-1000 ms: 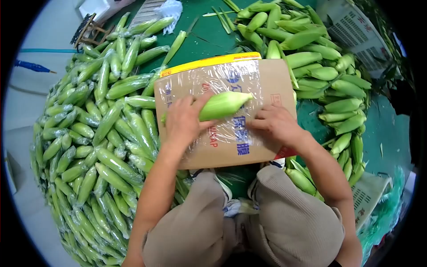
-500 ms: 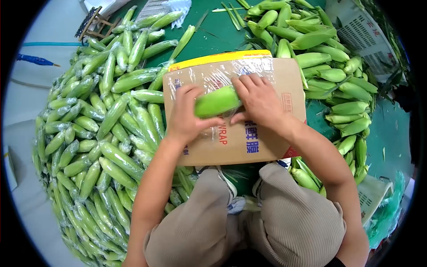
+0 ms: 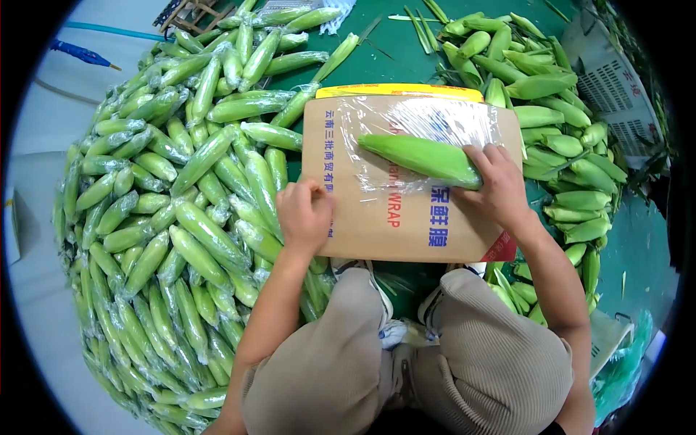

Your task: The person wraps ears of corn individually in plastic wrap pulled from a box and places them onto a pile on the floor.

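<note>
A green ear of corn in its husk [image 3: 417,158] lies slantwise over clear plastic wrap [image 3: 377,177] on top of a brown cardboard box [image 3: 348,232]. My right hand [image 3: 499,185] is closed around the thick right end of this ear. Its pointed end faces left, free of either hand. At the left edge of the box is my left hand [image 3: 304,214], apart from the ear, with its fingers curled; whether anything is in them is hidden. A yellow strip [image 3: 399,91] runs along the box's far edge.
Many wrapped ears [image 3: 210,232] are heaped on the left. Unwrapped ears [image 3: 540,87] pile up at the right. Beyond them leans a slotted white crate [image 3: 612,94]. Green plastic [image 3: 627,370] lies at lower right, and a blue-handled tool [image 3: 83,54] at upper left.
My left hand has come off the ear and moved down to the box's left edge. The right hand keeps hold of an ear's end. The whole view has shifted, so the box appears further right.
</note>
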Demonstrator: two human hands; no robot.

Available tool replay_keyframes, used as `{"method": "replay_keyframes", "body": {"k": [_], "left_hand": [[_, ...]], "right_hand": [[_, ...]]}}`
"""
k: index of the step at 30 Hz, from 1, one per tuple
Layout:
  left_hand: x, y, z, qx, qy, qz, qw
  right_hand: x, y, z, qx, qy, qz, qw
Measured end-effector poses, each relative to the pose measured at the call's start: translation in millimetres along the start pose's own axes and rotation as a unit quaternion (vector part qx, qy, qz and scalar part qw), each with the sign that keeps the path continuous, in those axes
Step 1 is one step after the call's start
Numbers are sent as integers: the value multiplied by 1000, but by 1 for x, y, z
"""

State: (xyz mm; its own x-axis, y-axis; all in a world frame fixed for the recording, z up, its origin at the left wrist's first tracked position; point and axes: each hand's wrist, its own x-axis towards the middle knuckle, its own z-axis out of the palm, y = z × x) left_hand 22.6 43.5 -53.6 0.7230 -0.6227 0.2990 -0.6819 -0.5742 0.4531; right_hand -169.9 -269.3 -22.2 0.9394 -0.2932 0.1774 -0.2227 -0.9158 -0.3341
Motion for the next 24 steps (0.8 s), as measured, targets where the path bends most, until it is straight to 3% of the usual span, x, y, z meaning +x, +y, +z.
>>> {"method": "replay_keyframes", "body": {"k": [1, 5, 10, 13, 14, 15, 17, 18, 20, 22, 24], "left_hand": [[3, 11, -7, 2, -8, 61, 998], [22, 29, 3, 52, -150, 71, 985], [32, 25, 24, 8, -7, 113, 994], [16, 21, 24, -11, 43, 61, 997], [1, 26, 17, -73, 9, -6, 997], [-10, 33, 18, -205, 55, -60, 975], [-28, 51, 25, -458, 142, -160, 863], [-35, 47, 20, -470, 109, -148, 863], [-34, 48, 7, -279, 16, 5, 960], [-34, 50, 4, -151, -58, 115, 980], [-13, 55, 8, -55, -97, 129, 985]], "right_hand": [[0, 0, -2, -1, -4, -3, 1000], [0, 2, 13, 56, 23, 32, 998], [-8, -5, 15, 1, 36, 48, 998], [-14, -4, -5, -25, -36, 44, 998], [-12, -3, -11, -28, -66, -2, 997], [-7, -5, -13, 8, -117, -44, 992], [-2, -6, -16, 75, -215, -119, 966], [-1, -8, -10, 114, -237, -156, 952], [0, -21, -14, 97, -306, -129, 938], [10, -20, -20, 63, -301, -138, 942], [20, -16, -25, 25, -250, -156, 955]]}}
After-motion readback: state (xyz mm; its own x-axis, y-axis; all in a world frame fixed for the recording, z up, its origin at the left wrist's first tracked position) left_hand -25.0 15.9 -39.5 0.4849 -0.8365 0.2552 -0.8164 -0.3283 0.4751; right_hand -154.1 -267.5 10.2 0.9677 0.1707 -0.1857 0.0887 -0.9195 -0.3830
